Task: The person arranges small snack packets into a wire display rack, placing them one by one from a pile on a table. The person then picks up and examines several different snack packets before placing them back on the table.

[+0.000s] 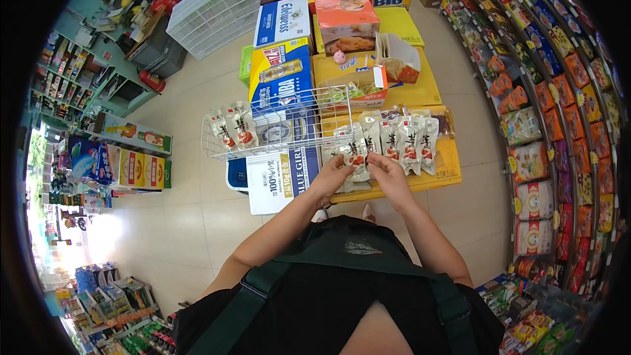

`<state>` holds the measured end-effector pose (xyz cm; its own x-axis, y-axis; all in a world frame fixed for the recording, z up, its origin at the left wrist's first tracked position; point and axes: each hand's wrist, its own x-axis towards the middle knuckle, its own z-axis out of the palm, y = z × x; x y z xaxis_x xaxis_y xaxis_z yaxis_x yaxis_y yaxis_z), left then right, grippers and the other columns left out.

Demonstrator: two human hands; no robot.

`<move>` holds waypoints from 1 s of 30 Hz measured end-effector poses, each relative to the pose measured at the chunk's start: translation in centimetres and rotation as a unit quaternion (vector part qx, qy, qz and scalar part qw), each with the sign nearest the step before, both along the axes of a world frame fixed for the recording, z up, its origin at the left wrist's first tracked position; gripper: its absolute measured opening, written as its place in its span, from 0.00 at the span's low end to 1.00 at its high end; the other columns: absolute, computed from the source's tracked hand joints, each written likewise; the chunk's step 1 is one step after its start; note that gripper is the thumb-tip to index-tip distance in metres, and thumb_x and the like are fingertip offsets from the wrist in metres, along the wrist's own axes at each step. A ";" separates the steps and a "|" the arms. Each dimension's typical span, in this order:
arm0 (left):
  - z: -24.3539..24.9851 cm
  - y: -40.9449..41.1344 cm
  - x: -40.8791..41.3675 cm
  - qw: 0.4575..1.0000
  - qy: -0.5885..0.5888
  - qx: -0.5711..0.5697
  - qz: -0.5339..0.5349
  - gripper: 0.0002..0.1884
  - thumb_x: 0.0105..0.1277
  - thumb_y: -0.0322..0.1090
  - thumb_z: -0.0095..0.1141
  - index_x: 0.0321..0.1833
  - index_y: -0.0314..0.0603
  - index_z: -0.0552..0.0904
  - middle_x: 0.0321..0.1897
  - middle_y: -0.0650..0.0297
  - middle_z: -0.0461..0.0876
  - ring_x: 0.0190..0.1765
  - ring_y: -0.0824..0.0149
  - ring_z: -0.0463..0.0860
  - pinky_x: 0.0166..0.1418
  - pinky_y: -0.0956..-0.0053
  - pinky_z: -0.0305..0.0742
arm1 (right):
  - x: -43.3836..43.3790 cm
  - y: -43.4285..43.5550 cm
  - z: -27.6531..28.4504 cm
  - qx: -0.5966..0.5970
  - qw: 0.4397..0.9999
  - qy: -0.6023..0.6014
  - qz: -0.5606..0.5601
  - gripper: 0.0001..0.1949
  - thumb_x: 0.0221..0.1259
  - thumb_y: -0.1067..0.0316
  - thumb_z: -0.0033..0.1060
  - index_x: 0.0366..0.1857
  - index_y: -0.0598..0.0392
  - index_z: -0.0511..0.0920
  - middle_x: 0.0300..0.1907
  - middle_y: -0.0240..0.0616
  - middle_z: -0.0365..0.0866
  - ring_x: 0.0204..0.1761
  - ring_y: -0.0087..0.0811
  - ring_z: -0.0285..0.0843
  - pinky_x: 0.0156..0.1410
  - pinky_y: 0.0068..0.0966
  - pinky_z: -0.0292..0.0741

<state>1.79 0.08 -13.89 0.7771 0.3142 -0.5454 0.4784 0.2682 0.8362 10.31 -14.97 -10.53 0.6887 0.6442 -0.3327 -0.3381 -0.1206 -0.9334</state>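
Note:
Vacuum-packed snack pouches (pixel 391 144) with dark brush-style writing lie side by side on a yellow carton (pixel 446 170) in front of me. My left hand (pixel 331 177) touches the lower left edge of one pale pouch (pixel 356 153), fingertips bent around it. At the right edge of that pouch, near the neighbouring one, my right hand (pixel 387 175) has its thumb and fingertips close together; whether it pinches a pouch I cannot tell. A white wire basket (pixel 276 150) rests on the cartons to the left, with a few similar pouches (pixel 241 127) standing at its left end.
Beer cartons (pixel 282 22) and a tall orange box (pixel 345 15) stand behind the pouches. An open box of small green packets (pixel 352 101) sits by the basket. Snack shelves (pixel 567 123) curve along the right. White plastic crates (pixel 217 10) stand at back left.

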 end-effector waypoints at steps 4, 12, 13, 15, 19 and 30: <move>1.1 -0.1 -0.1 1.000 0.008 -0.002 0.015 0.20 0.62 0.34 0.51 0.57 0.39 0.70 0.40 0.71 0.74 0.37 0.78 0.67 0.42 0.82 0.63 | -0.3 0.4 -1.5 -0.027 0.997 -0.068 0.017 0.22 0.59 0.69 0.54 0.57 0.67 0.67 0.48 0.40 0.76 0.46 0.24 0.73 0.49 0.20 0.71; 4.5 0.5 -1.1 0.996 0.014 -0.086 0.004 0.28 0.63 0.32 0.52 0.64 0.27 0.61 0.46 0.62 0.75 0.42 0.72 0.80 0.45 0.82 0.72 | -1.0 0.3 1.5 -0.040 0.998 0.057 -0.008 0.28 0.61 0.67 0.53 0.63 0.64 0.59 0.60 0.46 0.66 0.51 0.27 0.72 0.46 0.22 0.74; 4.8 0.6 -1.2 0.995 0.017 -0.099 0.005 0.28 0.63 0.32 0.52 0.64 0.27 0.61 0.48 0.60 0.75 0.43 0.70 0.80 0.46 0.81 0.73 | -1.1 0.1 1.4 -0.039 0.997 0.067 -0.008 0.28 0.61 0.67 0.53 0.64 0.64 0.58 0.58 0.44 0.67 0.49 0.26 0.72 0.44 0.22 0.74; 5.3 0.7 -1.4 0.992 0.023 -0.123 0.007 0.29 0.63 0.32 0.51 0.64 0.25 0.59 0.50 0.56 0.74 0.43 0.67 0.81 0.47 0.78 0.75 | -1.2 -0.6 1.2 -0.037 0.996 0.086 -0.008 0.28 0.62 0.66 0.52 0.64 0.63 0.57 0.54 0.42 0.69 0.45 0.24 0.73 0.41 0.21 0.74; 4.6 1.4 -1.8 0.984 0.049 -0.164 -0.055 0.31 0.63 0.33 0.52 0.66 0.25 0.57 0.54 0.54 0.71 0.45 0.63 0.82 0.48 0.76 0.76 | -1.8 -1.6 1.2 -0.049 0.989 0.135 -0.032 0.30 0.61 0.65 0.53 0.65 0.64 0.55 0.49 0.41 0.71 0.41 0.24 0.73 0.36 0.19 0.74; 7.1 0.8 -2.9 0.977 0.015 -0.190 -0.095 0.24 0.65 0.33 0.51 0.62 0.32 0.64 0.50 0.57 0.74 0.45 0.64 0.82 0.47 0.77 0.77 | -4.8 -3.3 5.0 -0.067 0.990 0.101 -0.069 0.24 0.62 0.68 0.49 0.62 0.60 0.63 0.45 0.35 0.76 0.35 0.20 0.74 0.34 0.15 0.72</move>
<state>-1.12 0.88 -6.76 0.7839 -0.0639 -0.6175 0.5724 0.4597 0.6790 5.55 -18.29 -5.52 0.6777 0.4892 -0.5489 -0.5380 -0.1789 -0.8237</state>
